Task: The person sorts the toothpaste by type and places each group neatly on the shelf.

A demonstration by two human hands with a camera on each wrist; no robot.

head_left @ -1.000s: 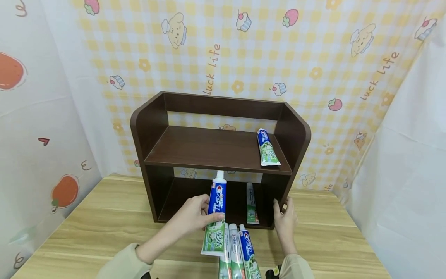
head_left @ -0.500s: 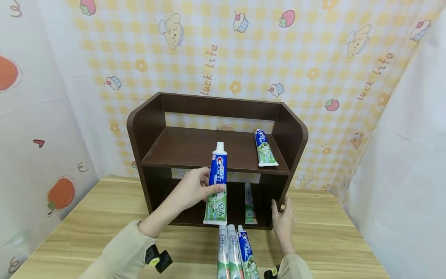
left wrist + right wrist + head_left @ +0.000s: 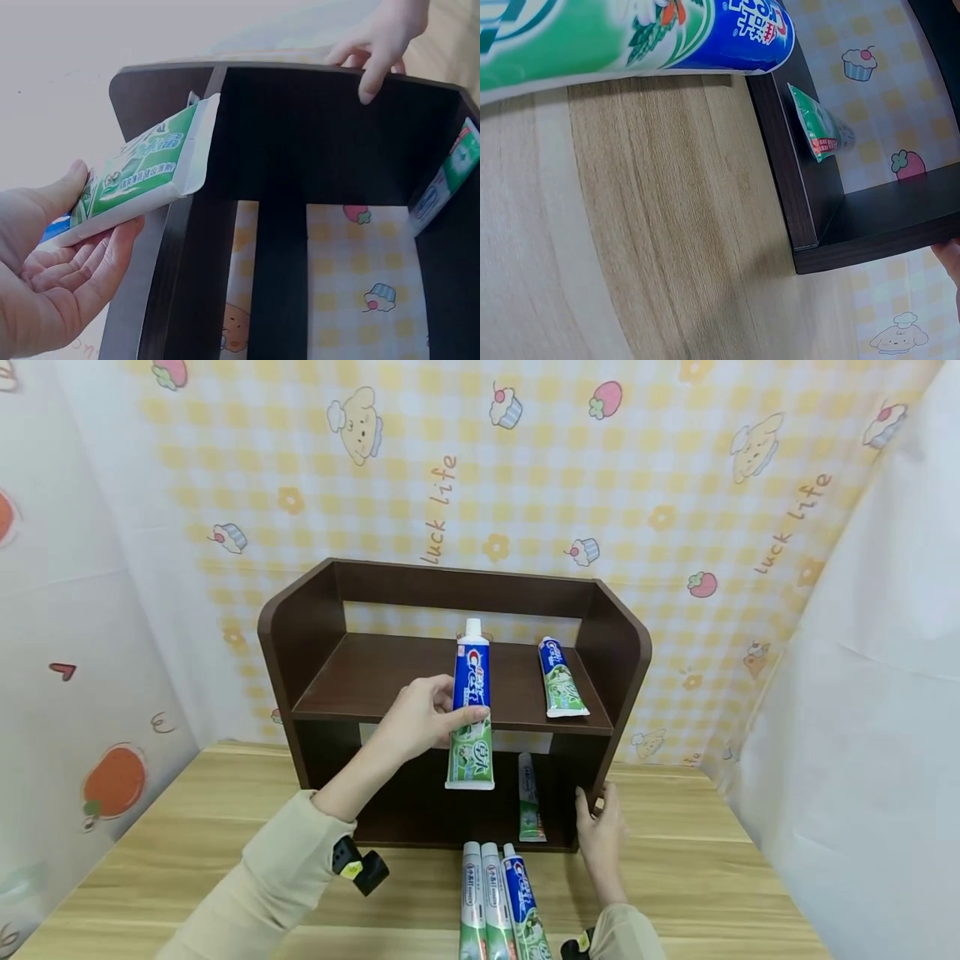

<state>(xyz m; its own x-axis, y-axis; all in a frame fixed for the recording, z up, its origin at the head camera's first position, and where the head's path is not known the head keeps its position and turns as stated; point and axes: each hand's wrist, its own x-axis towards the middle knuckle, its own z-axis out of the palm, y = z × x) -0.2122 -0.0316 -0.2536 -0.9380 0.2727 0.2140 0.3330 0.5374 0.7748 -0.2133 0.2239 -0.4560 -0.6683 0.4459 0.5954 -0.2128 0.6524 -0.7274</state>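
Observation:
My left hand [image 3: 423, 714] pinches a blue and green Crest toothpaste tube [image 3: 471, 672] by its side, thumb on the front. Its white cap points away, and the tube overlaps the upper board's front edge in the head view. In the left wrist view the tube's flat green end [image 3: 142, 161] shows beside the dark brown two-tier shelf [image 3: 300, 127]. My right hand [image 3: 602, 831] holds the shelf's right side panel low down, thumb inside and fingers outside. Another Crest tube [image 3: 562, 681] lies at the right of the upper tier; a grey-green tube [image 3: 530, 802] lies on the lower tier.
On the wooden table [image 3: 697, 860], in front of the shelf, two white-green toothpaste tubes [image 3: 495, 885] and one Crest tube [image 3: 525, 902] lie side by side. A yellow checked cloth [image 3: 510, 468] hangs behind the shelf. White sheets [image 3: 847, 693] stand at both sides.
My left hand has lifted the Crest tube from in front of the lower tier to the level of the upper board. The right hand keeps its grip on the side panel.

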